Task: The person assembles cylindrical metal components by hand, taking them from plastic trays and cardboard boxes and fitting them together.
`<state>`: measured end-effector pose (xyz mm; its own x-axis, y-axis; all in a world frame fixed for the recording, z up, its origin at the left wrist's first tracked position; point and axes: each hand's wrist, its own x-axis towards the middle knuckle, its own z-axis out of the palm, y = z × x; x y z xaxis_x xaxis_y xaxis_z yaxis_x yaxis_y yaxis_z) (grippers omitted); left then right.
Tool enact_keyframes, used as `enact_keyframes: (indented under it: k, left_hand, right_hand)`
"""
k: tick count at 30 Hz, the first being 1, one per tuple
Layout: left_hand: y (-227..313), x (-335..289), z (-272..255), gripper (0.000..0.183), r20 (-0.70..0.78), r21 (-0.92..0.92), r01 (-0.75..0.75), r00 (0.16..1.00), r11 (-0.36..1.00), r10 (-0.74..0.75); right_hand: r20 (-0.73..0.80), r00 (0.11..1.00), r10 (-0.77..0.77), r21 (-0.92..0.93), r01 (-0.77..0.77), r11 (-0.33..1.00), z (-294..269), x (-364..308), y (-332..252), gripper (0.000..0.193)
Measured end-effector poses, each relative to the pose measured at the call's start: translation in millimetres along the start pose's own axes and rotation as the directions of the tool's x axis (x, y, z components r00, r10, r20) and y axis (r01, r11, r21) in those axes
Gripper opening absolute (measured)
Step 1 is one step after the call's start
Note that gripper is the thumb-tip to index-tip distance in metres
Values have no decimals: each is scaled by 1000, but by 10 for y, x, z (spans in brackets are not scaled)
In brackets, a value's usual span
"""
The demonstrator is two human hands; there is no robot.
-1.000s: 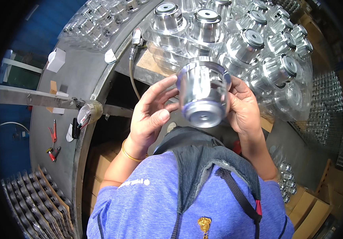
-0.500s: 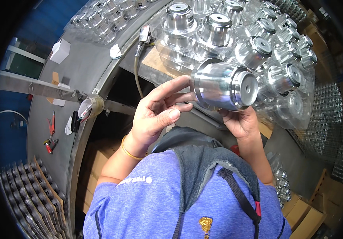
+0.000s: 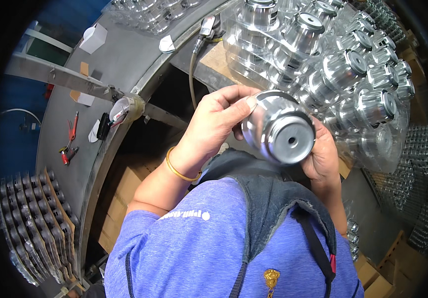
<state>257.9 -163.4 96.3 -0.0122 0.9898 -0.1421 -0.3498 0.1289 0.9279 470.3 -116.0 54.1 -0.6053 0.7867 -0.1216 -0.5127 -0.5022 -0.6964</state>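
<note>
Between both hands I hold a shiny metal cup-shaped part (image 3: 273, 121), tilted so its round end with a small centre hole faces me. My left hand (image 3: 224, 111) grips its wide rim, the thumb on top and the fingers curled behind. On the other side, my right hand (image 3: 323, 149) is closed around the body, its fingers partly hidden behind the metal. Just beyond stand several like metal parts (image 3: 345, 69) in clear plastic trays (image 3: 238, 54).
A curved grey bench (image 3: 139, 54) runs along the left. On it lie red-handled pliers (image 3: 73, 126), a white paper box (image 3: 93, 38) and a cup with pens (image 3: 128, 109). Stacked trays of dark parts (image 3: 35, 223) stand at lower left. A hose (image 3: 192, 74) hangs from the bench edge.
My left hand has closed on the rim, where its fingers were spread before. The metal part has turned, bringing its holed end toward me. The whole view has shifted slightly.
</note>
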Motion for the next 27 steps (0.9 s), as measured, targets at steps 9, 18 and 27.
enact_keyframes:
  k: [9, 18, 27]
  left_hand:
    - [-110, -29, 2, 59, 167, -185, 74, 985, 980, -43]
    - [-234, -78, 107, 78, 143, -339, 88, 989, 937, -41]
    - [-212, -121, 114, 80, 131, -311, 110, 989, 944, -72]
  right_hand:
    - [-108, 991, 75, 149, -58, 987, -21, 13, -49, 39]
    - [-117, 987, 112, 185, -89, 979, 15, -3, 6, 29]
    - [-65, 989, 130, 226, -113, 968, -47, 1, 49, 29]
